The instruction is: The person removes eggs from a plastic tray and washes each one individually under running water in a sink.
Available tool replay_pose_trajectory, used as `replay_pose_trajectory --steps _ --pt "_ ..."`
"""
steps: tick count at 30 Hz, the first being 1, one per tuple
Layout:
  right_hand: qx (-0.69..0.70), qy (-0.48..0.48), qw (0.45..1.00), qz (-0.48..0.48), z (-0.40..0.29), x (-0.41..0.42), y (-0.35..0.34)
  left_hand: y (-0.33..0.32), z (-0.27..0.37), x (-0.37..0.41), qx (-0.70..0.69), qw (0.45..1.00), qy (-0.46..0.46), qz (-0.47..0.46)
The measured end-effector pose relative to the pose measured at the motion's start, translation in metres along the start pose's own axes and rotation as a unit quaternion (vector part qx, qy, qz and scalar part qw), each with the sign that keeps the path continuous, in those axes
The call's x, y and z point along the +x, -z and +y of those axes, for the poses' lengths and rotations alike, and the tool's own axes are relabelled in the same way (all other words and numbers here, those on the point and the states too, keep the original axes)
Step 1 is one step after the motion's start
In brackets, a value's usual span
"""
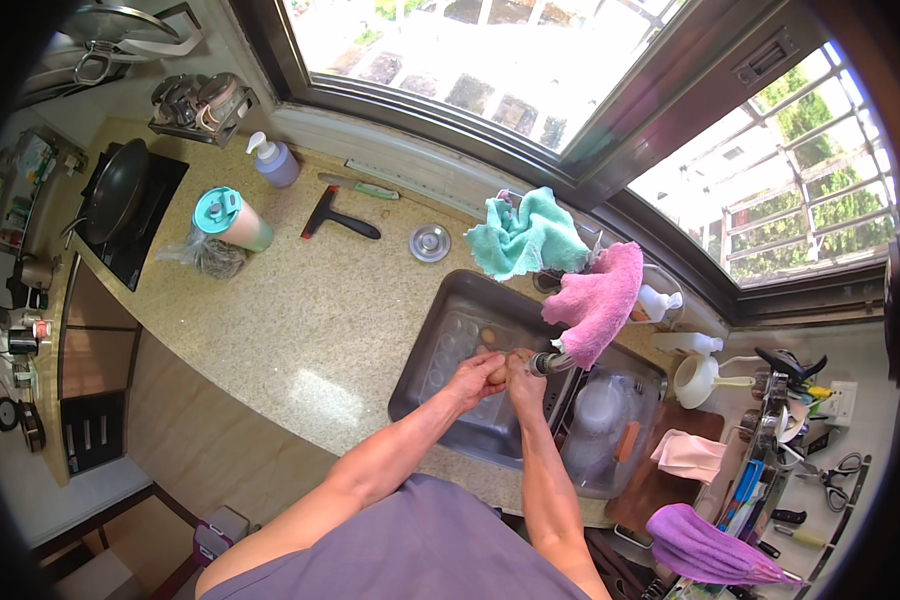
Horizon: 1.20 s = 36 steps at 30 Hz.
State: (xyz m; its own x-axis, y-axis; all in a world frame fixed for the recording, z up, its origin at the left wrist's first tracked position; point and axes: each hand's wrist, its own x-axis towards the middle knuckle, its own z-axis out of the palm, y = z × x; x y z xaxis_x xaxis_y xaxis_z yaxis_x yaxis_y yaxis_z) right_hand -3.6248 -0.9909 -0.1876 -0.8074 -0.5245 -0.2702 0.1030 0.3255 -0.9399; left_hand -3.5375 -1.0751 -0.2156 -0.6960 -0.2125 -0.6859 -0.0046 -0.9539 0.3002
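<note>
Both hands are together over the left basin of a dark double sink (450, 289), beside the tip of the faucet (544, 364). My left hand (478, 381) has its fingers around a brown egg (499, 373). Close against it, my right hand (526, 379) is curled near the faucet's mouth; whether it grips something of its own is hidden. Another brown egg (488, 335) lies just beyond the hands, in or on a clear plastic egg tray (450, 341) in the basin. A pink cloth (596, 300) hangs over the faucet.
A clear container (598, 405) sits in the right basin. A teal cloth (525, 234) hangs behind the sink. On the counter are a metal strainer (429, 243), a squeegee (339, 216), a knife (360, 185) and a tumbler (232, 217). A wooden board (671, 450) lies right.
</note>
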Motion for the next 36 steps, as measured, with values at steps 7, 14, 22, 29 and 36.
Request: replay_pose_trajectory --steps 7,14,22,29,36 --pt "-0.052 0.050 0.996 -0.054 -0.015 -0.006 -0.002 0.017 0.000 0.011 -0.014 0.999 -0.006 -0.033" --pt "-0.064 0.034 0.993 -0.088 -0.012 -0.003 0.000 0.018 -0.004 0.010 -0.003 0.999 -0.017 -0.033" --pt "0.119 -0.006 0.989 -0.091 0.024 0.019 0.015 0.007 -0.003 0.004 0.024 0.997 -0.003 -0.071" --pt "-0.093 0.113 0.985 -0.086 0.001 0.004 -0.001 0.021 0.005 0.011 0.020 0.999 -0.003 -0.043" --pt "-0.037 0.079 0.992 -0.090 -0.013 -0.006 -0.006 0.027 0.008 0.006 -0.090 0.995 -0.006 -0.037"
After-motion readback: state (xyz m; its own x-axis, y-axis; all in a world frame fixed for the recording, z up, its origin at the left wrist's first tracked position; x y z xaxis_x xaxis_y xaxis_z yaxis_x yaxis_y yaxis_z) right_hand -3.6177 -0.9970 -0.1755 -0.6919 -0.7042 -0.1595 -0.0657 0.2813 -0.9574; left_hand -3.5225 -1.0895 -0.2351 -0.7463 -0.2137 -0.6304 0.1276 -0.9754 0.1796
